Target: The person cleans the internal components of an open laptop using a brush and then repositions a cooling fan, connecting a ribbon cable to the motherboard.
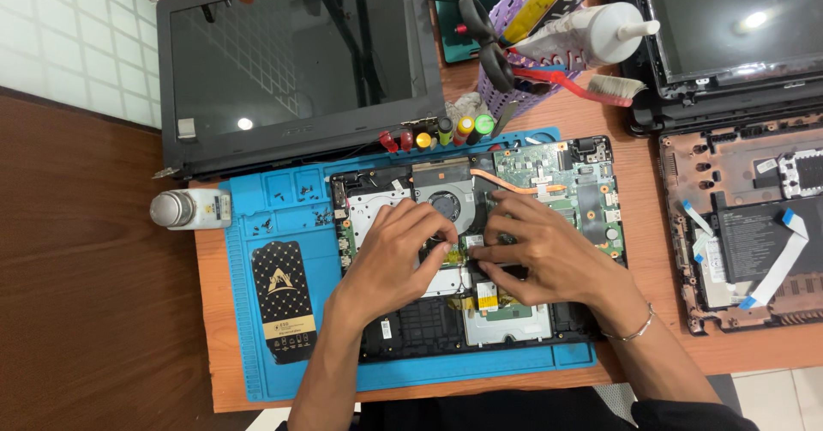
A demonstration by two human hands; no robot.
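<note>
An opened laptop base (pixel 549 174) lies on a blue repair mat (pixel 257 217), with its green circuit board, fan (pixel 446 201) and copper heat pipe (pixel 514 186) exposed. My left hand (pixel 390 259) rests on the middle of the base, fingertips pressed down just below the fan. My right hand (pixel 536 255) lies beside it, fingers pointing left and touching a small part at the centre of the board. The fingertips of both hands nearly meet. What lies beneath them is hidden. A thin bracelet circles my right wrist.
A detached laptop screen (pixel 296 54) lies behind the mat. A white bottle (pixel 193 210) lies at the left table edge, a black card (pixel 283 298) on the mat. A purple basket (pixel 514 62) holds scissors, tubes and a toothbrush. Another opened laptop (pixel 737 217) sits at right.
</note>
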